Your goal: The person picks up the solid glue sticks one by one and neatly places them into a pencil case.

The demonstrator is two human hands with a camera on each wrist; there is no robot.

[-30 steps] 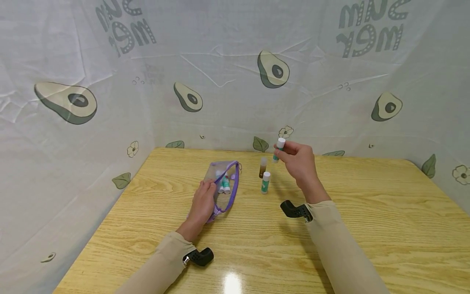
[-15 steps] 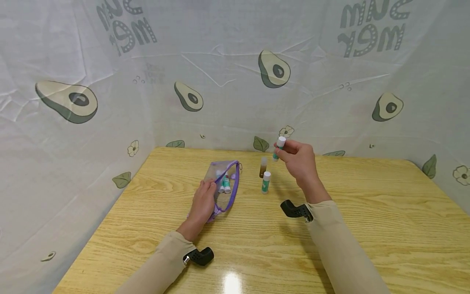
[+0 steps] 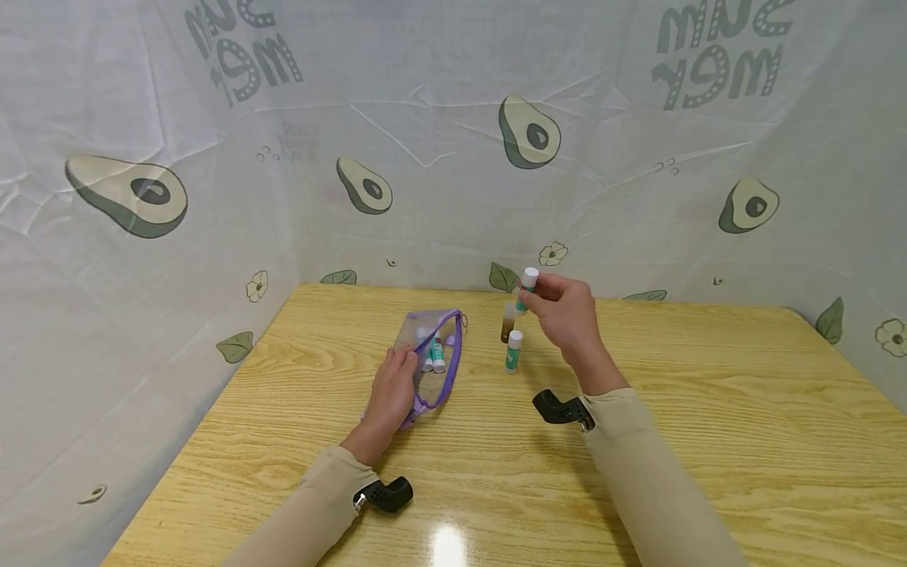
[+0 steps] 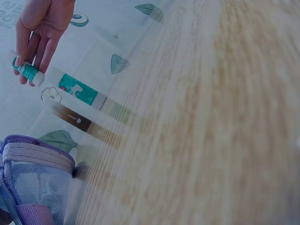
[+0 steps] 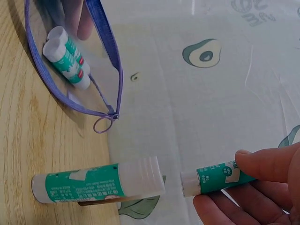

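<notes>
My right hand (image 3: 570,315) pinches a glue stick (image 5: 213,178) with a green label and white cap, held up above the table, cap uppermost. Just below and left of it, another green-labelled glue stick (image 3: 512,358) stands upright. Slightly behind that one is an upright brown tube (image 3: 507,324) with a clear top. On the left, my left hand (image 3: 392,386) grips the near side of a mesh zipper pouch (image 3: 453,364) with purple edging, its mouth gaping to the right. Two glue sticks (image 5: 68,58) lie side by side inside; the left fingertips show behind them in the right wrist view.
The wooden table (image 3: 708,409) ends at the back against a pale curtain (image 3: 439,228) printed with avocados and leaves. A ring pull (image 5: 103,124) hangs from the pouch's zipper end. Black camera mounts (image 3: 560,407) stick out from both wrists.
After staying almost still, my right hand has shifted left with the glue stick, which now overlaps the top of the brown tube in the head view. The left hand and pouch have not moved.
</notes>
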